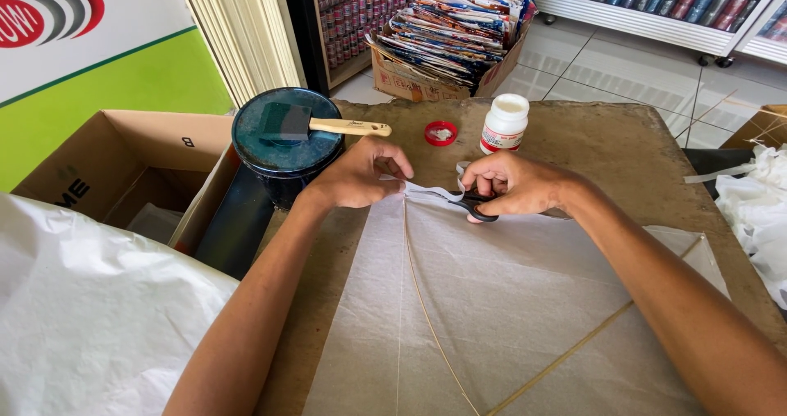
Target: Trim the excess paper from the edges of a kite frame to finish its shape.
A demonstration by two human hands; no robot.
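White tissue paper sheet [508, 301] is lying flat on the brown bench [607, 145], taking up its near middle, with thin bamboo sticks [426, 309] crossing over it. At the sheet's far tip the right hand [516, 185] is holding black-handled scissors [471, 204], grip pressed around the handles, blades pointing toward the left hand and sitting on a small white paper strip [433, 190]; cannot tell how far the blades are parted. Left hand [361, 172] is resting just beside the scissors, on the sheet's tip, grip pinching that strip between thumb and fingertips. Just beyond the sheet's tip a red cap [440, 132] is lying on the bench, and a white glue bottle [503, 123] is standing upright, uncapped, right of the cap. Left of the tip a dark round tin [287, 150] is standing at the bench edge, with a foam brush [316, 124] with a wooden handle lying across its lid. Further left of the sheet an open cardboard box [123, 166] is sitting below bench level, and white plastic sheeting [90, 309] is bunching nearer the camera. Right of the sheet more crumpled white paper [758, 211] is piling up. Beyond the bench a cardboard box of stacked colourful printed sheets [455, 35] is sitting on the tiled floor [623, 63].
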